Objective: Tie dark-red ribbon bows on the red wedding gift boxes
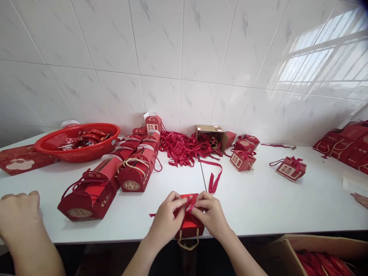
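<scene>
A small red gift box (191, 231) lies at the table's front edge, its twisted cord handle (188, 247) hanging over that edge. Across its top runs a dark red ribbon (189, 207), looped at the middle. My left hand (168, 214) pinches the ribbon from the left, and a ribbon tail sticks out beyond it. From the right, my right hand (212, 214) pinches the same ribbon between thumb and fingers. The fingertips of both hands almost meet over the box. Parts of the knot are hidden behind the fingers.
Rows of red gift boxes (99, 191) and a red basket (77, 153) of wrapped sweets stand left. Behind are a ribbon pile (182, 147) and a cardboard box (211, 129); bowed boxes (291, 168) sit right. Other people's hands show: a fist (21, 212) left, fingers (361, 200) right.
</scene>
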Demonstrator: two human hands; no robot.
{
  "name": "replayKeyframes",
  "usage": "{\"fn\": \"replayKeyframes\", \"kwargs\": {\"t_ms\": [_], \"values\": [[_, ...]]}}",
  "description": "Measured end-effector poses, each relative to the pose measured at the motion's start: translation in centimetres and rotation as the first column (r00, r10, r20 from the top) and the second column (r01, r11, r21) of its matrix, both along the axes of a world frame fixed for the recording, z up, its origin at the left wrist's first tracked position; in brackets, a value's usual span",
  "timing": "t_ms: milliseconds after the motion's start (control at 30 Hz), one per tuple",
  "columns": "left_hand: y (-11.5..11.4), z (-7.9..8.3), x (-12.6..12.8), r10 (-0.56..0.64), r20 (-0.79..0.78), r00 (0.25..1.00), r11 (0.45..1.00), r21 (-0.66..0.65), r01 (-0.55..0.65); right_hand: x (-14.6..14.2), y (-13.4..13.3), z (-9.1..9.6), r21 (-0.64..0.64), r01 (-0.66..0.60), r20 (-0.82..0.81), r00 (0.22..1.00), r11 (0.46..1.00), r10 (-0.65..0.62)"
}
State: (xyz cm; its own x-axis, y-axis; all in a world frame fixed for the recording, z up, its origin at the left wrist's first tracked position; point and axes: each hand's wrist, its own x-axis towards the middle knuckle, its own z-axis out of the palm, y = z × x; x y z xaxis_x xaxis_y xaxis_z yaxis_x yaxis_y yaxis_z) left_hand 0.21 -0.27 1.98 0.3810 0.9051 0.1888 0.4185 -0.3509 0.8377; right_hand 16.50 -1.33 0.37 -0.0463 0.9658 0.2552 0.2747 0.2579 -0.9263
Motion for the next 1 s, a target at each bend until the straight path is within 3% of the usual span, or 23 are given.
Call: {"fn": "replayKeyframes", "kwargs": {"t_ms": [167,333,567,867,1000], "values": [[-0.3,-1.6,0.4,-0.026,0.004,1.0,0.991,0.129,0.025,-0.5,0.2,0.1,-0.106,0.053,-0.042,0.997,0.993,-0.058],[-0.1,-2.6,0.0,-0.041,-0.054,0.998,0.975,0.215,0.052,0.4,0.8,0.7,-0.187,-0.008,-0.009,1.0,0.982,0.007],[1.0,-1.8,-0.5,-0.171,-0.122,0.978,0.956,0.22,0.195,1.7,2.2,2.1,-0.285,-0.19,0.112,0.967,0.939,0.229],[2.6,-1.0,-0.8,-0.31,-0.048,0.95,0.941,0.128,0.314,2.4,2.5,2.9,-0.329,-0.282,0.122,0.934,0.901,0.336],[2.8,-0.8,-0.5,-0.274,-0.019,0.962,0.956,0.102,0.274,2.4,2.7,2.7,-0.315,-0.278,0.142,0.932,0.907,0.335]]}}
